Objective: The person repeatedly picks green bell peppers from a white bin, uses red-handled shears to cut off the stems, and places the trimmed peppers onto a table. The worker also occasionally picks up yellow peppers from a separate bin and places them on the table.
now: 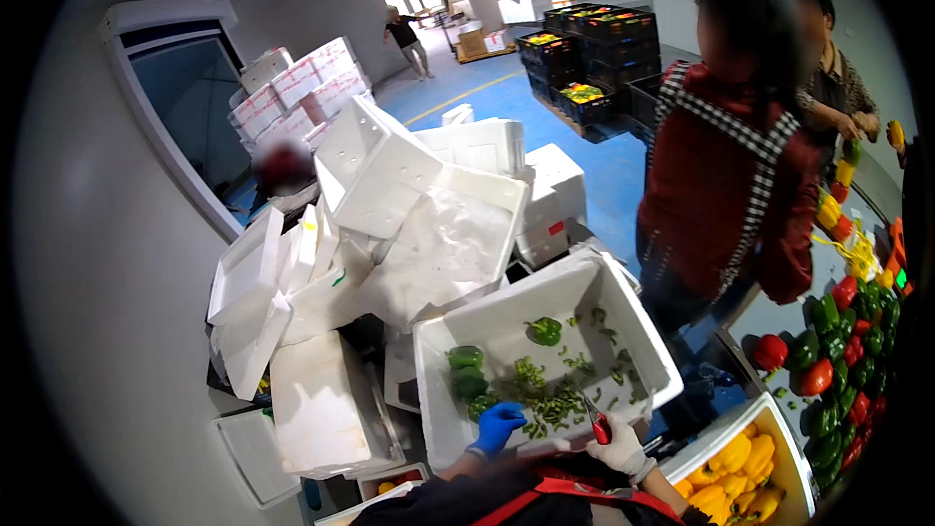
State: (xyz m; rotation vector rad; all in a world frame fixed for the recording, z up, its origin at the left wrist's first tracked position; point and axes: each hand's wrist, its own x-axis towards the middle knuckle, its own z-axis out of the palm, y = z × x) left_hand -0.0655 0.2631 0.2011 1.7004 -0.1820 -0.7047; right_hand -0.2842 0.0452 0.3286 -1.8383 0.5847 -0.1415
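Note:
My right hand (619,447), in a pale work glove, grips red-handled snips (600,424) with the blades pointing up into a white foam box (471,442). My left hand (500,425), in a blue glove, is over the near left part of this box, next to a green bell pepper (480,408). Whether its fingers hold anything cannot be made out. More green peppers (467,382) line the box's left side, and a single green pepper (544,331) lies towards its far wall. Cut green stems (556,403) are scattered over the bottom.
Empty foam boxes (453,234) are piled ahead and left. Yellow peppers (738,464) fill a foam box at my right. Red and green peppers (833,372) cover a table. A co-worker (723,161) stands close on the right, another person (840,95) beyond. Black crates (613,51) stand farther back.

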